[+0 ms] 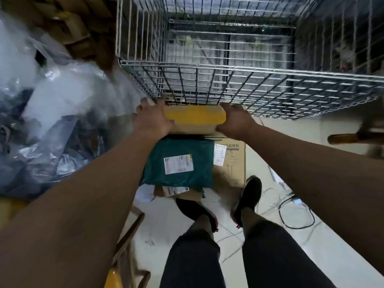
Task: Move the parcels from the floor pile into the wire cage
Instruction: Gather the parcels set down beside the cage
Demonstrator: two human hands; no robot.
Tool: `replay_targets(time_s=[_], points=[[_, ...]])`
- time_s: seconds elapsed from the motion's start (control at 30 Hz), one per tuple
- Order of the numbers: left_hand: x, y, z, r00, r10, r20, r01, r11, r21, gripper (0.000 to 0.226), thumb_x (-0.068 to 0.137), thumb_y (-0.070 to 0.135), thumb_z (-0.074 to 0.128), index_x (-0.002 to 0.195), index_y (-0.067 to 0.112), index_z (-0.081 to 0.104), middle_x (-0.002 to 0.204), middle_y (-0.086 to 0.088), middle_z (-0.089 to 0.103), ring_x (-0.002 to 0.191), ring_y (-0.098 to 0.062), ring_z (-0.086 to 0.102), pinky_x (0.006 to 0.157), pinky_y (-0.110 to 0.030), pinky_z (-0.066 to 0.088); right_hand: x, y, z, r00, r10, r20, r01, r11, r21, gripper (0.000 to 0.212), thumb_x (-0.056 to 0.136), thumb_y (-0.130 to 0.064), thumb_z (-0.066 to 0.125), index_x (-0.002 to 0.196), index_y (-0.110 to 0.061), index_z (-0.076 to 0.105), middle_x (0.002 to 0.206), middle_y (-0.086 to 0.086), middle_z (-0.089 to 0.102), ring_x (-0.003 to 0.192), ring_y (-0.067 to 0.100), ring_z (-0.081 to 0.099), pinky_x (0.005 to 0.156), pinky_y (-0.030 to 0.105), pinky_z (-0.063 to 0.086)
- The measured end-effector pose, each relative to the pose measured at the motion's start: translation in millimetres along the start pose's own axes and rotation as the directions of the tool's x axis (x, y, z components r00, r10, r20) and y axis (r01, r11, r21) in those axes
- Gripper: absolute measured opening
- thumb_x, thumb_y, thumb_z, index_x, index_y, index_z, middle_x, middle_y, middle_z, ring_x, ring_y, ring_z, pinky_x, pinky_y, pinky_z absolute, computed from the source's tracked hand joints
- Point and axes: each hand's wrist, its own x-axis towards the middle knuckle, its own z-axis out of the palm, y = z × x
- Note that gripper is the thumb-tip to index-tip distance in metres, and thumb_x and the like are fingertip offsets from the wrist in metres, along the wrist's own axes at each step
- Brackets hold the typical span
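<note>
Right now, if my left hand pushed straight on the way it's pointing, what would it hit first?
Your left hand, gripping the yellow-taped cardboard box, points at the grey wire cage. It would probably meet the cage's lower front mesh first, though depth is hard to judge.

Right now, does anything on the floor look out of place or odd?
Yes: a loose black cable lies looped on the floor beside the right shoe; it might catch a foot.
</note>
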Motion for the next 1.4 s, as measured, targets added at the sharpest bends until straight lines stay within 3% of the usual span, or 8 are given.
replay_targets(time_s=[0.23,0.4,0.6,0.73,0.93,1.07,1.23,1.4], points=[[86,-32,85,0.977,-0.198,0.081,0.206,0.972,-0.116,0.105,0.081,0.070,0.067,0.159,0.050,-0.001,0.165,-0.024,0.009,0.148,-0.048,0.022,0.113,-0.064,0.023,89,57,49,0.996,0.081,-0.032,-0.084,0.991,-0.104,0.111,0.076,-0.066,0.074,0.160,-0.039,0.008,0.168,0.010,0.001,0.152,0.046,0.008,0.116,0.068,0.024],[131,-42,120,0.954,-0.275,0.121,0.299,0.908,-0.292,0.123,0.068,0.078,0.072,0.159,0.047,-0.005,0.166,-0.027,-0.008,0.150,-0.054,0.010,0.120,-0.063,0.024,123,93,68,0.993,0.122,0.012,-0.119,0.985,-0.126,0.128,0.063,-0.072,0.080,0.160,-0.038,0.004,0.170,0.008,-0.003,0.153,0.046,-0.004,0.119,0.063,0.022],[166,-39,133,0.911,-0.408,0.063,0.399,0.831,-0.388,0.144,0.035,0.105,0.052,0.153,0.053,-0.012,0.167,-0.019,-0.020,0.152,-0.053,-0.003,0.118,-0.068,0.012,134,115,84,0.985,0.173,-0.021,-0.169,0.977,0.130,0.143,0.061,-0.047,0.096,0.157,-0.047,-0.010,0.163,0.023,-0.006,0.141,0.050,0.035,0.106,0.036,0.040],[170,-48,146,0.912,-0.410,0.020,0.373,0.807,-0.458,0.136,0.023,0.110,0.046,0.137,0.071,-0.019,0.168,-0.020,-0.009,0.151,-0.056,0.001,0.115,-0.074,0.015,135,120,89,0.986,0.162,-0.049,-0.142,0.950,0.277,0.144,0.058,-0.036,0.098,0.158,-0.050,-0.005,0.154,0.019,0.015,0.134,0.046,0.039,0.093,0.043,0.052],[153,-51,138,0.881,-0.472,0.022,0.425,0.769,-0.478,0.107,0.058,0.094,0.053,0.151,0.055,0.016,0.163,-0.016,0.014,0.148,-0.046,0.006,0.114,-0.060,0.017,117,120,99,0.985,0.123,-0.117,-0.068,0.917,0.392,0.115,0.062,-0.056,0.092,0.149,-0.049,0.018,0.141,0.006,0.024,0.129,0.031,0.035,0.093,0.057,0.056],[120,-57,127,0.889,-0.457,0.018,0.418,0.795,-0.439,0.107,0.063,0.092,0.056,0.154,0.051,0.020,0.161,-0.017,0.010,0.147,-0.046,0.012,0.114,-0.059,0.023,92,114,105,0.979,0.104,-0.178,-0.011,0.890,0.457,0.104,0.066,-0.060,0.088,0.143,-0.052,0.018,0.133,-0.004,0.022,0.136,0.032,0.029,0.103,0.039,0.044],[81,-58,102,0.902,-0.415,-0.117,0.323,0.830,-0.456,0.089,0.063,0.089,0.061,0.141,0.050,0.041,0.156,-0.016,0.018,0.139,-0.052,0.025,0.109,-0.065,0.035,55,103,97,0.960,0.168,-0.226,-0.010,0.824,0.567,0.098,0.066,-0.076,0.078,0.145,-0.061,0.022,0.138,0.001,0.025,0.126,0.020,0.032,0.101,0.027,0.032],[40,-70,67,0.894,-0.413,-0.174,0.253,0.785,-0.565,0.075,0.061,0.088,0.059,0.121,0.043,0.051,0.129,-0.004,0.041,0.124,-0.044,0.046,0.097,-0.055,0.043,18,83,66,0.929,0.284,-0.238,-0.008,0.659,0.752,0.106,0.076,-0.079,0.066,0.159,-0.049,0.007,0.153,0.005,0.026,0.141,0.024,0.035,0.117,0.038,0.032]])
